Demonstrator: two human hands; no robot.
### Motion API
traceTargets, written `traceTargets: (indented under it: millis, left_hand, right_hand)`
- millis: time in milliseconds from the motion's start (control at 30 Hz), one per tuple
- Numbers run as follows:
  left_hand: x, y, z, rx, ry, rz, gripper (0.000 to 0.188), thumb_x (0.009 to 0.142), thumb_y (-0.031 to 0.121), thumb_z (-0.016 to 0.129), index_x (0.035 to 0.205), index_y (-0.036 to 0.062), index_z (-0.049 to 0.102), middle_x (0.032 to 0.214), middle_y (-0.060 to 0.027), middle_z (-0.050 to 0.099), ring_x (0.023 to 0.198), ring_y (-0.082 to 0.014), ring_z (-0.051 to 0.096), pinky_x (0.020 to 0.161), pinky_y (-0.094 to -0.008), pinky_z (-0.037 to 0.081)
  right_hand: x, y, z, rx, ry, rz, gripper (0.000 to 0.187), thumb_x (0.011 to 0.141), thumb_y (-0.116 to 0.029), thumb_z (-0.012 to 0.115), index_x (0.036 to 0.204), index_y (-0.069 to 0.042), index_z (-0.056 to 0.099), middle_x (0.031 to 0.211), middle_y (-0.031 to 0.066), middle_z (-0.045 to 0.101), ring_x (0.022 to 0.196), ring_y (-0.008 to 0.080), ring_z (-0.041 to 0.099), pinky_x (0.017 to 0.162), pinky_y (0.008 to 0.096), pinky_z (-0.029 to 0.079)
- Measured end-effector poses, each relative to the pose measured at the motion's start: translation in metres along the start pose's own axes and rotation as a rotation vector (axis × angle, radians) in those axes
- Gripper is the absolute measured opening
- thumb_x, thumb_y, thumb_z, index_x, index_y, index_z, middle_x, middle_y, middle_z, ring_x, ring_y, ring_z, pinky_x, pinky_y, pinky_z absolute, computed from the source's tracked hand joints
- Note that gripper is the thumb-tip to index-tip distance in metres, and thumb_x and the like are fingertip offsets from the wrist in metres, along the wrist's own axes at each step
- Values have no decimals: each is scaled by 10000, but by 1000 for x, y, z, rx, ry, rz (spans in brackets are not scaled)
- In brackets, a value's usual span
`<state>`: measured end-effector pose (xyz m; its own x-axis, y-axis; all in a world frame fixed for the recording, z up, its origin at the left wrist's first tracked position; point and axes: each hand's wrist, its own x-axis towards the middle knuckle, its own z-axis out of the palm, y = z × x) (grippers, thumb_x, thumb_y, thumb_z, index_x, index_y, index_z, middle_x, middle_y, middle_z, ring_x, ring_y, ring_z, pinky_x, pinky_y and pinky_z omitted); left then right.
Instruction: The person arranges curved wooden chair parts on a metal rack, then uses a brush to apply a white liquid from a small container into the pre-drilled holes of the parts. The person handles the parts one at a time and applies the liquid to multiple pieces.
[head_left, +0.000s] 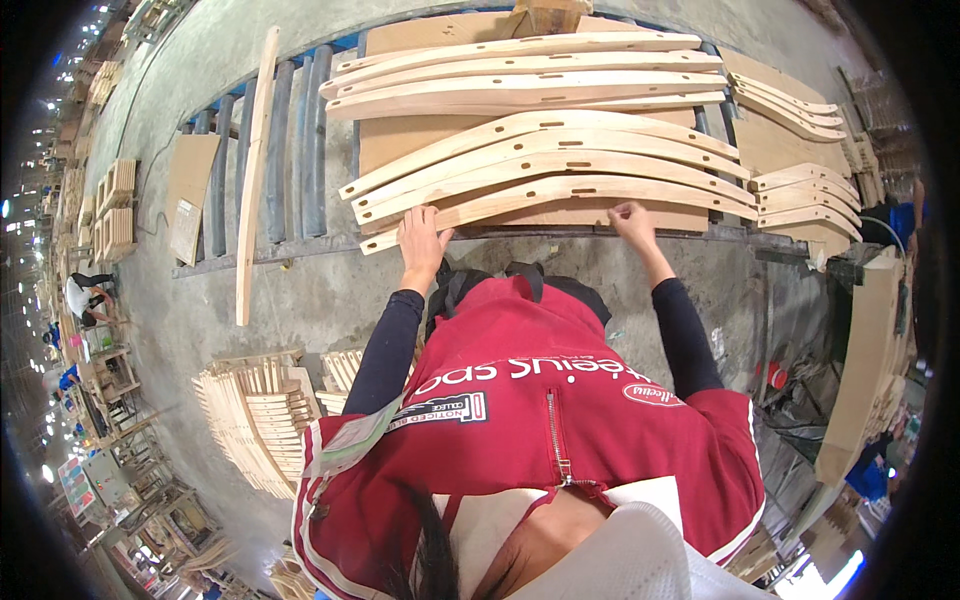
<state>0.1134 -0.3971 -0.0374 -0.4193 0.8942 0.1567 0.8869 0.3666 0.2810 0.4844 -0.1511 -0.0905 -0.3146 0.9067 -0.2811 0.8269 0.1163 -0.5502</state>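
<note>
My left hand lies across the nearest curved wooden slat close to its left end, fingers over the wood and thumb at the near side. This slat is pale, bowed and has small dark slots. My right hand is closed, fingertips pinched together, just on the near side of the same slat above a cardboard sheet. Whatever it may hold is hidden or too small to name. Several similar slats lie side by side beyond, and a farther group of slats rests behind them.
A roller conveyor carries the cardboard and slats. One long wooden strip lies across it at left. More curved slats sit at right. Stacked wooden parts stand on the floor at lower left, and a person bends far left.
</note>
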Motion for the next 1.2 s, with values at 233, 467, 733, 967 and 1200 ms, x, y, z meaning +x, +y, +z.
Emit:
traceTargets:
  millis: [233,467,733,967,1200]
  left_hand:
    - [30,-2,-12,13,3,-112,512,662,314,858,995,95,537,1026,-87,500,1032,-296,489,875,-436,397]
    - [31,-46,-41,-78,-128,94,533,725,457,789,1029,81,565,1111,-108,530,1107,-301,481,1007,-471,319]
    - [60,-222,-82,-138,294,-129,501,821,372,711,1166,43,557,1217,-184,528,1187,-366,478,1021,-474,367]
    - [23,-434,-110,325,-108,-925,424,841,221,606,1211,21,555,1231,-203,569,1174,-356,553,990,-466,438]
    - [-19,-523,-86,215,-352,-851,624,756,335,730,1235,-20,548,1258,-197,583,1158,-382,579,956,-424,490]
  right_hand:
    - [47,-46,36,896,-88,418,276,888,-95,628,1085,92,578,939,175,669,813,232,692,595,293,555]
    - [13,-64,27,1066,-171,471,397,961,-150,587,1272,63,462,1138,203,614,890,304,685,736,389,592]
    - [-11,-38,73,1224,-91,626,419,1001,-186,515,1364,4,430,1248,164,591,1048,326,649,874,398,551]
    - [-91,-92,81,1139,-12,764,480,971,-232,567,1391,-42,431,1249,145,595,1008,299,651,836,387,556]
    - [-124,-134,87,1063,-73,768,487,957,-262,613,1377,-62,468,1191,140,638,956,265,676,776,373,564]
